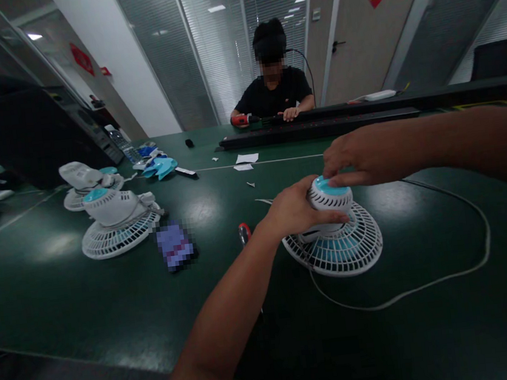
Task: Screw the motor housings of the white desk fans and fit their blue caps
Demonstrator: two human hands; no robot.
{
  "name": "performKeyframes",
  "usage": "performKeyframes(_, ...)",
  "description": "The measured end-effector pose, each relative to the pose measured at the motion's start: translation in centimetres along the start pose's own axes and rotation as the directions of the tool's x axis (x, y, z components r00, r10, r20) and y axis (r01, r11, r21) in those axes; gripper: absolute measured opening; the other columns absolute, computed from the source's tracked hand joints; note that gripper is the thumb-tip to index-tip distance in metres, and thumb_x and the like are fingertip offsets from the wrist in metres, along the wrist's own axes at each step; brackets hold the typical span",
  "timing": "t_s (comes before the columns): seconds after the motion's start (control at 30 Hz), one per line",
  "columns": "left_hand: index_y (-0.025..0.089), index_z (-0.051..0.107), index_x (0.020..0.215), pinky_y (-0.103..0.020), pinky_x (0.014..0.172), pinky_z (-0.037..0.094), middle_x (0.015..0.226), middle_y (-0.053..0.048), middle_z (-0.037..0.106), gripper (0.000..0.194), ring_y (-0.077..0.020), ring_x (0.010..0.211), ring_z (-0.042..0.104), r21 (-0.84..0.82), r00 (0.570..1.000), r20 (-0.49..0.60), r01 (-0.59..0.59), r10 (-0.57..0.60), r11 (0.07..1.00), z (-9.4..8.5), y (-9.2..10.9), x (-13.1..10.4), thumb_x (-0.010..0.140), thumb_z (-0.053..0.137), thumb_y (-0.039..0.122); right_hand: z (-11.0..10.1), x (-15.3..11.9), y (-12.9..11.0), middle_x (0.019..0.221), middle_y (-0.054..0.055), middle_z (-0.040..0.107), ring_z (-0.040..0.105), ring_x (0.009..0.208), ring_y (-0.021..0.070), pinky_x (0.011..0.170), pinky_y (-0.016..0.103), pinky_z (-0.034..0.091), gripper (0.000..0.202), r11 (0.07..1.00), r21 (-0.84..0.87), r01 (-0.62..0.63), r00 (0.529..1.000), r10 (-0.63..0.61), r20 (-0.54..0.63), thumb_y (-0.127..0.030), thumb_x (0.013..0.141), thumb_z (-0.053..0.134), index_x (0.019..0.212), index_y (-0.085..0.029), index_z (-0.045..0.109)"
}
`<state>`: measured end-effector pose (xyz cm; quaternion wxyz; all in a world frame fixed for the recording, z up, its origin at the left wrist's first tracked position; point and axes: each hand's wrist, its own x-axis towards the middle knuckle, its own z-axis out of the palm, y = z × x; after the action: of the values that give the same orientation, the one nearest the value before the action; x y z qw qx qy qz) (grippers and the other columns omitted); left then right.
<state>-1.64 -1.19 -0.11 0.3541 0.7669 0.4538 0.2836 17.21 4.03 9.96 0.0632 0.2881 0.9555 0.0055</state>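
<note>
A white fan [364,241] lies face down on the green table, its round grille against the surface. Its motor housing points up and carries a light blue cap [332,188]. Wrapped around the housing from the left is my left hand [299,210], thumb along the near side. My right hand [346,158] comes from the right with its fingers curled, pressing thumb and fingertips at the blue cap. Whether it pinches the cap's edge is hard to see. The fan's white cord [429,287] loops out to the right. Left of the fan lies a red-handled screwdriver [244,233], partly behind my left forearm.
Two more white fans [121,232] lie face down at the left, near a blurred purple item [175,246]. Blue wrappers [159,166], a bottle [122,145] and paper scraps [247,158] lie farther back. A person opposite has a red power tool [242,120] by a long black bar [311,130].
</note>
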Motion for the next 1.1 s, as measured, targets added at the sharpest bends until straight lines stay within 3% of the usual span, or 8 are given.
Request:
performKeyframes(0.1,0.023,0.063,0.132,-0.046,0.096,0.057,0.125,-0.007,0.076,0.078,-0.0299,0.113,0.072,0.007,1.0,-0.017,0.015,-0.015,1.0,0.1,0.1,0.0,0.066,0.089,0.056,0.2,0.0,-0.2,0.094,0.01,0.073,0.063,0.084,0.0215,0.082,0.039,0.046,0.039,0.997,-0.072,-0.005,0.997,0.011,0.081,-0.043,0.097,0.046,0.095,-0.018,0.076)
performKeyframes(0.5,0.021,0.059,0.139,-0.047,0.099,0.057,0.13,-0.01,0.074,0.088,-0.0312,0.117,0.071,0.032,1.0,-0.022,0.001,0.0,0.999,0.1,-0.5,0.5,0.065,0.089,0.059,1.7,-0.2,0.8,0.09,0.01,0.068,0.059,0.085,0.0209,0.084,0.037,0.044,0.048,0.997,-0.068,0.034,0.999,-0.034,-0.007,-0.052,0.099,0.037,0.09,-0.016,0.069)
performKeyframes(0.63,0.021,0.058,0.141,-0.048,0.098,0.056,0.131,-0.011,0.074,0.088,-0.0321,0.118,0.07,0.058,0.999,-0.034,0.015,-0.013,0.998,0.3,-0.1,0.4,0.067,0.088,0.059,1.8,-0.1,-0.6,0.09,0.01,0.07,0.059,0.081,0.0188,0.079,0.034,0.042,0.045,0.98,-0.105,-0.169,0.984,0.174,0.036,-0.047,0.098,0.039,0.091,-0.015,0.07)
performKeyframes(0.73,0.022,0.06,0.138,-0.049,0.098,0.056,0.131,-0.011,0.074,0.085,-0.0329,0.117,0.07,0.079,0.998,-0.055,0.027,-0.022,0.997,0.4,0.3,0.3,0.068,0.087,0.06,1.8,0.5,-2.0,0.085,0.013,0.071,0.054,0.068,0.0169,0.066,0.033,0.037,0.047,0.909,-0.142,-0.391,0.913,0.402,0.063,-0.043,0.097,0.036,0.087,-0.013,0.071)
performKeyframes(0.8,0.021,0.061,0.135,-0.049,0.097,0.057,0.129,-0.011,0.074,0.082,-0.0333,0.116,0.07,0.083,0.998,-0.061,0.031,-0.026,0.996,0.5,0.3,0.3,0.068,0.087,0.06,1.8,1.1,-2.5,0.084,0.017,0.071,0.052,0.063,0.0166,0.062,0.033,0.036,0.049,0.874,-0.128,-0.468,0.874,0.48,0.077,-0.041,0.096,0.034,0.082,-0.011,0.071)
performKeyframes(0.87,0.021,0.062,0.134,-0.049,0.095,0.057,0.129,-0.011,0.074,0.081,-0.0331,0.115,0.071,0.072,0.998,-0.053,0.035,-0.032,0.997,0.5,0.3,0.3,0.067,0.087,0.059,1.8,1.5,-2.5,0.083,0.019,0.07,0.052,0.062,0.017,0.061,0.033,0.038,0.051,0.862,-0.087,-0.499,0.855,0.506,0.113,-0.039,0.096,0.032,0.077,-0.011,0.07)
performKeyframes(1.0,0.022,0.06,0.137,-0.048,0.097,0.057,0.132,-0.01,0.073,0.086,-0.0327,0.117,0.07,0.06,0.999,-0.043,0.033,-0.031,0.998,0.4,0.1,0.4,0.066,0.087,0.061,1.4,1.7,-1.8,0.081,0.017,0.07,0.058,0.068,0.019,0.068,0.034,0.044,0.05,0.884,0.022,-0.468,0.871,0.457,0.18,-0.036,0.097,0.031,0.068,-0.014,0.066)
performKeyframes(1.1,0.022,0.059,0.139,-0.049,0.1,0.055,0.135,-0.01,0.072,0.087,-0.0326,0.119,0.069,0.069,0.999,-0.045,0.013,-0.01,0.998,0.3,0.1,0.3,0.066,0.087,0.061,0.7,1.3,-1.3,0.075,0.013,0.068,0.06,0.066,0.0189,0.068,0.035,0.047,0.053,0.875,0.099,-0.475,0.867,0.445,0.226,-0.042,0.098,0.03,0.064,-0.016,0.061)
